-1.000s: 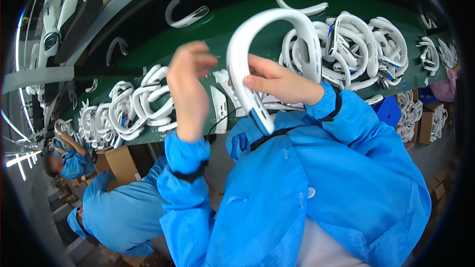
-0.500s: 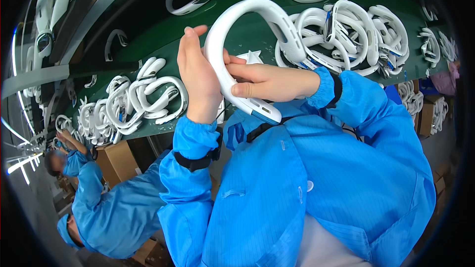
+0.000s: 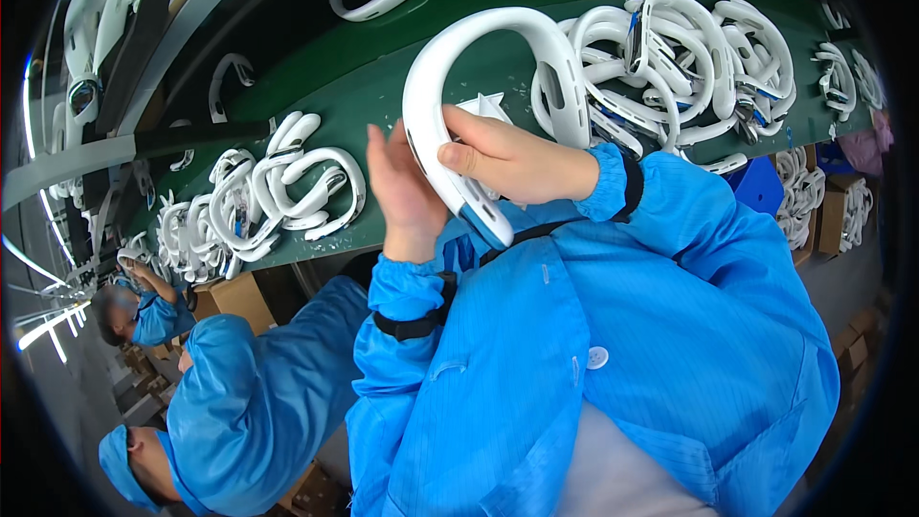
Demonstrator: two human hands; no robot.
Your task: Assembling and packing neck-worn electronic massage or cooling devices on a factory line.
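Note:
A white, curved neck fan [image 3: 428, 86] with slotted vents is held up in front of my chest, its bend at the top. My right hand [image 3: 522, 158] grips its left arm near the lower end, thumb on the near face. My left hand [image 3: 410, 193] lies beside and partly behind the same arm. Its visible fingers are stretched out against the fan without wrapping round it; some fingertips are hidden. Behind the fan, a small white piece [image 3: 486, 107] rests on the green bench [image 3: 383, 101].
Piles of white neck fans lie on the bench at right [image 3: 675, 62] and left [image 3: 278, 187]. Single curved white pieces [image 3: 378, 0] stand along the back. A blue bin [image 3: 758, 187] and cardboard boxes [image 3: 831, 220] are at right. Co-workers in blue [image 3: 254, 378] sit at left.
My left hand has dropped lower and moved right, further behind the fan. The fan has turned a little in my right hand, which has shifted slightly left.

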